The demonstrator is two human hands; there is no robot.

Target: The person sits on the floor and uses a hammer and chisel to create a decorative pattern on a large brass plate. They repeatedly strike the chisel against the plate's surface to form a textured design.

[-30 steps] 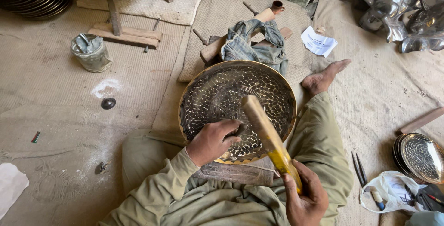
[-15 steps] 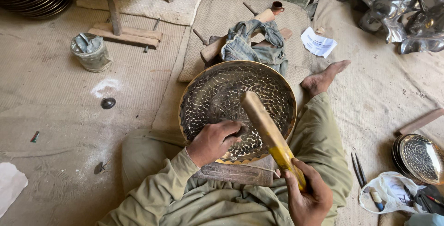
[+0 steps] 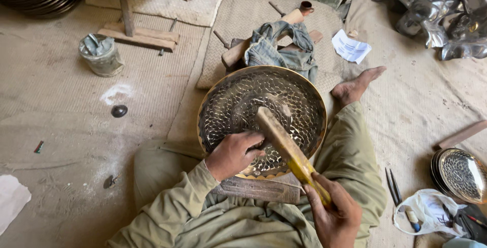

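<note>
So my left hand (image 3: pixel 234 152) is curled down on the near part of the big round brass tray (image 3: pixel 261 118), fingers closed around a small tool I honestly can't make out from this angle. My right hand (image 3: pixel 332 212) is wrapped tight around the yellow-taped handle of a wooden mallet (image 3: pixel 286 149), whose head sits just over the middle of the tray, right beside my left fingers. The tray is propped in my lap between my legs, its hammered pattern facing up, and its near rim rests on a flat wooden block (image 3: pixel 258 189) lying across my thighs. My bare foot (image 3: pixel 355 85) sticks out just past the tray's right edge. Behind the tray there's a crumpled denim cloth (image 3: pixel 279 47) heaped over some wooden pieces on a woven mat (image 3: pixel 243 20). Off to the left on the floor sits a small metal can (image 3: pixel 100 55), well apart from me. To my right lie another patterned brass plate (image 3: pixel 459 174), a pair of thin metal tools (image 3: pixel 393 187) and a white plastic bag (image 3: pixel 423 212).
</note>
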